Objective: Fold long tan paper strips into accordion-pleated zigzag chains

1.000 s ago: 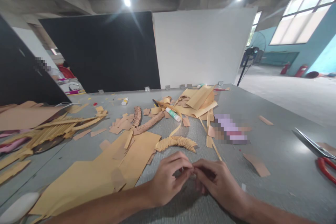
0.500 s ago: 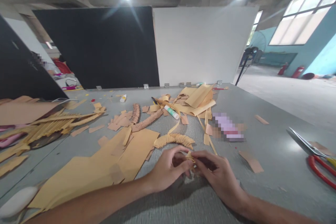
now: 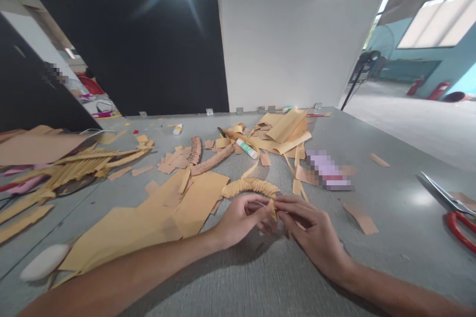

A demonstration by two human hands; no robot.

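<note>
My left hand (image 3: 241, 218) and my right hand (image 3: 311, 232) meet over the grey table (image 3: 390, 252), fingertips pinched together on a small folded piece of tan paper (image 3: 272, 209). Just beyond the fingers lies a curved accordion-folded paper strip (image 3: 250, 186). A large flat sheet of tan paper (image 3: 148, 218) lies to the left of my left hand. Loose narrow paper strips (image 3: 297, 178) trail away behind my right hand.
Red-handled scissors (image 3: 451, 208) lie at the right edge. A glue stick (image 3: 246, 149) and a heap of cut paper (image 3: 282, 133) sit farther back. Bundled paper strips (image 3: 74, 168) lie at the left. Black and white boards (image 3: 208, 44) stand behind the table.
Both hands have moved slightly away from me with the small folded paper, which now shows between the fingertips. The camera has tilted down a little.
</note>
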